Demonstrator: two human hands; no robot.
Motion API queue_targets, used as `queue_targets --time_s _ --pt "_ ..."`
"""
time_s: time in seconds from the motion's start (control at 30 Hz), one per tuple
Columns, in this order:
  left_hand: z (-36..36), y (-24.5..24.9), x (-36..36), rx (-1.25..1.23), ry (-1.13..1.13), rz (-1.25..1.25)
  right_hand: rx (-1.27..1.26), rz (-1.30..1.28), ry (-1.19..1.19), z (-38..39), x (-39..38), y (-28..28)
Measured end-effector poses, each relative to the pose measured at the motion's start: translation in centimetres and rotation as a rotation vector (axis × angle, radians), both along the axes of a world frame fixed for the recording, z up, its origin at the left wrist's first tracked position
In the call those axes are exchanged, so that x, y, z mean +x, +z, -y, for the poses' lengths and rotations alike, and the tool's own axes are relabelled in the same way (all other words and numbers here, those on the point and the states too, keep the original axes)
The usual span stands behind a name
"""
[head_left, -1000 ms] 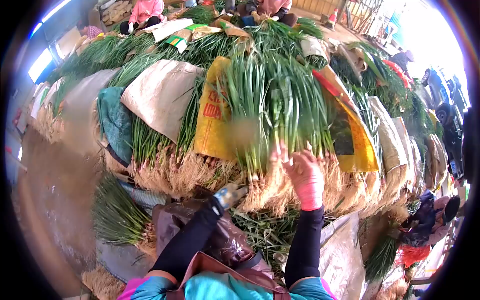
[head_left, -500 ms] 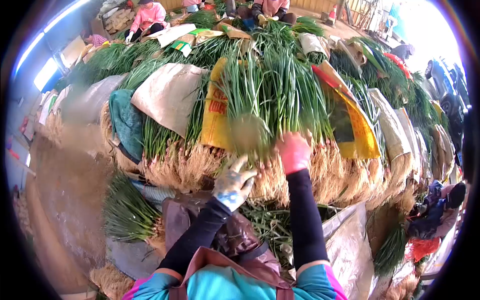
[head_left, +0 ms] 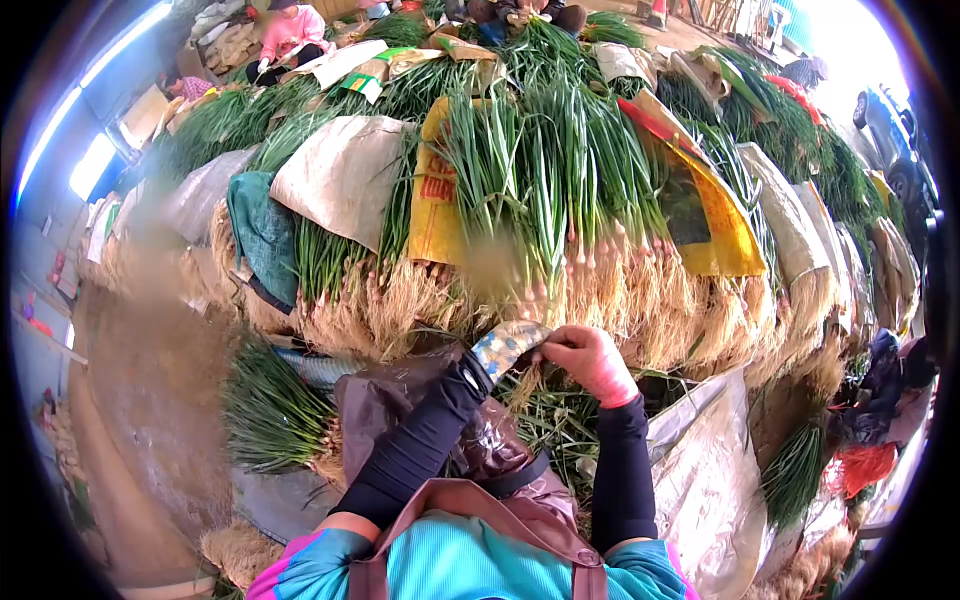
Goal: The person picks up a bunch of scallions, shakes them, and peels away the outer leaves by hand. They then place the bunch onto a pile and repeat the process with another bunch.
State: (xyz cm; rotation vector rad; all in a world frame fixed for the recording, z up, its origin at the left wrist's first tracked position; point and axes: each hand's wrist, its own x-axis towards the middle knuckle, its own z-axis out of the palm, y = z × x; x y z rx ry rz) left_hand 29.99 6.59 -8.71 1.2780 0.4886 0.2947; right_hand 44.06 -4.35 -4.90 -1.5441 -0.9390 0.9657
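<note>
Left hand point(head_left: 507, 346), in a blue-and-white patterned glove, and right hand point(head_left: 592, 360), in a pink glove, meet fingertip to fingertip just in front of the body. Both are curled closed, pinching one scallion point(head_left: 523, 383) at its root end. Its pale root tuft hangs below the fingers; how far the stalk runs is hidden by the hands. The scallion sits at the near foot of the heap of scallions point(head_left: 545, 170), touching nothing but the gloves as far as can be seen. On the heap the roots face the person along the front edge and the green tops point away. A yellow sack point(head_left: 432, 205) lies over the heap left of centre, a pale sack point(head_left: 340, 185) further left, and a teal cloth point(head_left: 258, 232) at the heap's left edge. A loose bundle point(head_left: 268, 412) of greens lies on the floor point(head_left: 140, 400) near the left elbow. A brown plastic apron point(head_left: 470, 445) covers the lap under the left forearm. A silver sheet point(head_left: 700, 485) is spread beside the right arm. At the far edge of the heap sits a person in pink point(head_left: 290, 25).
</note>
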Motion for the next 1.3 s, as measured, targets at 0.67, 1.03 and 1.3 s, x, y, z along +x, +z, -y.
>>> queue_targets --time_s 0.67,1.03,1.3 --pt "2.6 -1.9 -3.8 -0.011 0.063 -0.170 0.232 0.339 -0.308 -2.7 -3.7 -2.6" --pt "3.1 -0.2 -5.3 -0.281 0.126 0.024 0.154 -0.465 -0.139 -3.8 -4.8 0.1" --pt "6.2 -1.5 -4.8 -0.477 0.076 0.023 0.189 -0.570 -0.329 0.1 -5.5 -2.3"
